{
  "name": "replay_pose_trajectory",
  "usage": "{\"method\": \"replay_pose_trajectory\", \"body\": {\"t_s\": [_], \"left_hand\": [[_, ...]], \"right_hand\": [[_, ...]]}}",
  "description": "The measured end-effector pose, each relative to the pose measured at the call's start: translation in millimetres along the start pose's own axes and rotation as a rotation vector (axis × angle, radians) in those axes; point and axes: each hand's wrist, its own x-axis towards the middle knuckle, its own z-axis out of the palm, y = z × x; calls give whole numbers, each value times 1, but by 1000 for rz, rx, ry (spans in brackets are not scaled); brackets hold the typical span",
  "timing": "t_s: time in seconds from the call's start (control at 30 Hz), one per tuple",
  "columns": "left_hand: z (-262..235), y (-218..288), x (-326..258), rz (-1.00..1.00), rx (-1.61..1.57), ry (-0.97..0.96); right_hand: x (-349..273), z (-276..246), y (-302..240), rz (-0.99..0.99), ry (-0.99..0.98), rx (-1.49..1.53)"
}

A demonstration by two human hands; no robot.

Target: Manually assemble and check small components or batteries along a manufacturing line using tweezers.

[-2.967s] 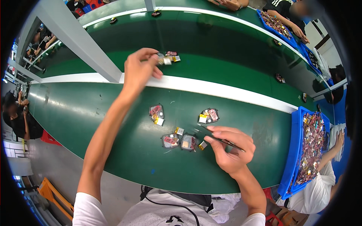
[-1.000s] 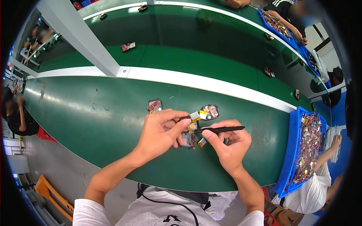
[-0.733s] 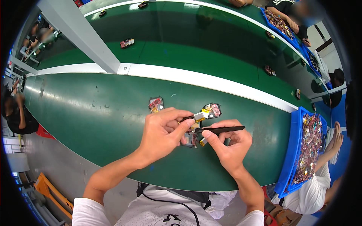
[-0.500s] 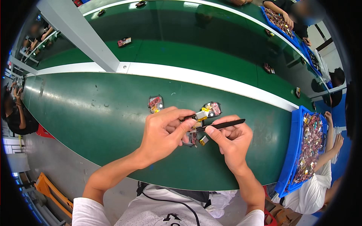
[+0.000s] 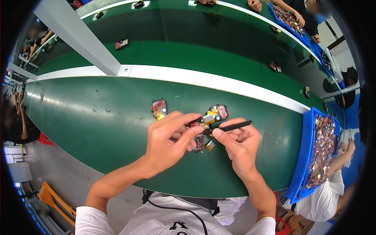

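My left hand (image 5: 166,139) pinches a small black plastic housing (image 5: 194,122) with a red circuit board and a silver, yellow-taped battery (image 5: 208,118) at its edge. In my right hand (image 5: 239,143) are slim black tweezers (image 5: 236,125), slanting left with their tips at the held housing; my fingers hide part of the contact. Just beyond the hands, on the green table, lie two more housings with red boards, a left one (image 5: 158,108) and a right one (image 5: 218,112). Another housing (image 5: 199,144) is partly covered by my left fingers, with a loose silver battery (image 5: 210,145) beside it.
A blue tray (image 5: 300,172) heaped with small boards and batteries stands at the table's right end, near a co-worker's arm (image 5: 344,158). Beyond the white rail (image 5: 188,80) runs a green belt (image 5: 176,55) carrying scattered housings. A grey post (image 5: 78,35) rises at the left.
My hands keep nearly the same pose, tweezers still at the housing. The housings on the belt have shifted slightly left. A co-worker's hand with a dark part now shows at the top.
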Motion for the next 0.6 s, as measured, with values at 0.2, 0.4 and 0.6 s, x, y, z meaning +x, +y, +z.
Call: {"method": "replay_pose_trajectory", "body": {"t_s": [0.2,0.4,0.6], "left_hand": [[-4,1,1,1,21,-32],[-8,4,6,-277,-289,-163],[-9,5,6,-304,-351,-191]], "right_hand": [[0,-6,6,-57,-19,-37],[-2,-4,11,-342,-7,-105],[-4,-6,22,-596,9,-224]]}}
